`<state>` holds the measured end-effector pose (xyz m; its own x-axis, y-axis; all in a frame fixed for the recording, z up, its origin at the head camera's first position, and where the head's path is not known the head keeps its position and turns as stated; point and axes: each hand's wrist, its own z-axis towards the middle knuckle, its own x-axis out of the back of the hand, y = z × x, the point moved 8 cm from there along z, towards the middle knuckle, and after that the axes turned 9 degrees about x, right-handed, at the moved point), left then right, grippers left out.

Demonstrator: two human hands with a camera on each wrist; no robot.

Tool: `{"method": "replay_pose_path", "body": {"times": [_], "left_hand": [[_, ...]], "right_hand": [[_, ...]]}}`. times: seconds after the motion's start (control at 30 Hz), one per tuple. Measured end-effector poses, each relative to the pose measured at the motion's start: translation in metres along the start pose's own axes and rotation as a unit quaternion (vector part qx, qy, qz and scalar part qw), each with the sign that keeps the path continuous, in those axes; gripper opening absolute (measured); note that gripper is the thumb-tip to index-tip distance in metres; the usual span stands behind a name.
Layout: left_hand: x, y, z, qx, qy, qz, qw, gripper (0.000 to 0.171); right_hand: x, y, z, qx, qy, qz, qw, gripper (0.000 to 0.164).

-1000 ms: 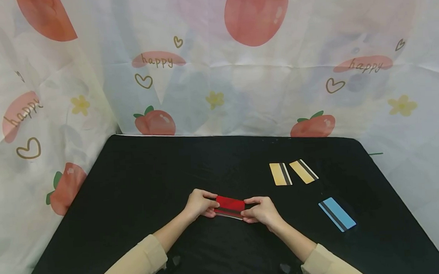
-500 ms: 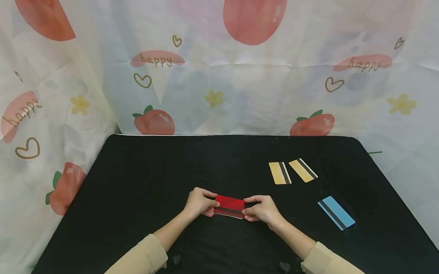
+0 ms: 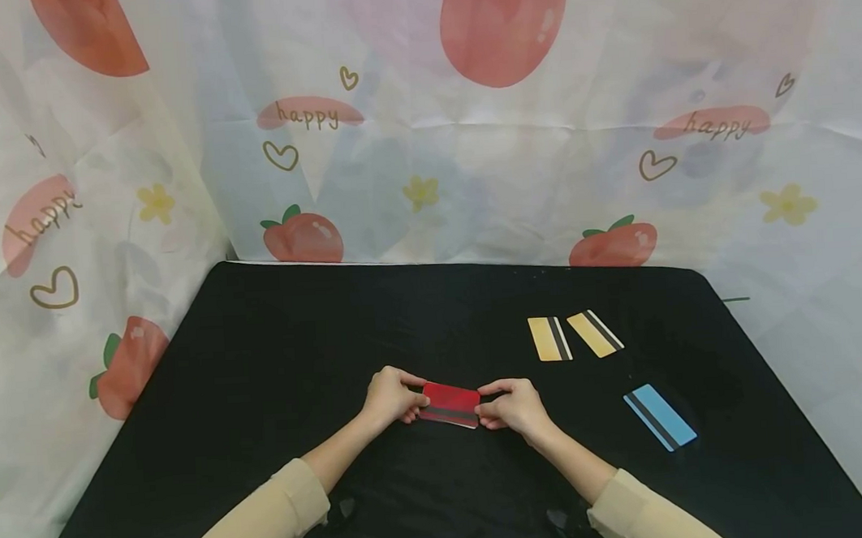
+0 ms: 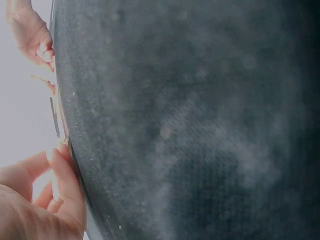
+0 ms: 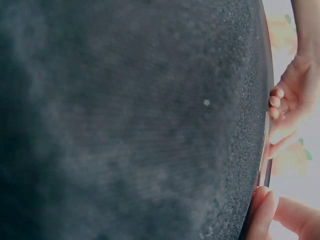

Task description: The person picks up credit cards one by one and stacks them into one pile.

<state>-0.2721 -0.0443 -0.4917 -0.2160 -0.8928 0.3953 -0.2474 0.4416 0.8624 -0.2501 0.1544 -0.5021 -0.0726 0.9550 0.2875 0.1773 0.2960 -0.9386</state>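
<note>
A red magnetic-stripe card [image 3: 451, 397] is stretched between both hands near the middle of the black table, its dark stripe along the near side. My left hand [image 3: 391, 395] pinches its left end between thumb and fingers. At the opposite end, my right hand [image 3: 514, 405] pinches with thumb and index finger. A thin pale edge shows along the card's near side. In the left wrist view, the left hand [image 4: 45, 200] is low over the tabletop, with the card seen edge-on. The right wrist view shows the right fingers [image 5: 262, 210] close to the table surface.
Two gold striped cards [image 3: 550, 339] lie side by side farther back, right of the hands. A blue striped card [image 3: 661, 417] lies nearer on the right. The black table [image 3: 317, 324] has a patterned curtain [image 3: 500, 184] behind it and along its left side.
The right hand has shifted slightly away from the person at its end of the red card, whose face catches more light. Both hands keep their pinch. The other cards stay put.
</note>
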Motion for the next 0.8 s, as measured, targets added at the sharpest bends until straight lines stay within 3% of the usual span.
{"method": "replay_pose_path", "body": {"times": [0.8], "left_hand": [[0.0021,-0.0030,0.0000,-0.003,0.014,-0.019,0.9997,0.024]], "right_hand": [[0.0006,-0.0095,0.0082,0.033,0.003,-0.029,0.999,0.016]]}}
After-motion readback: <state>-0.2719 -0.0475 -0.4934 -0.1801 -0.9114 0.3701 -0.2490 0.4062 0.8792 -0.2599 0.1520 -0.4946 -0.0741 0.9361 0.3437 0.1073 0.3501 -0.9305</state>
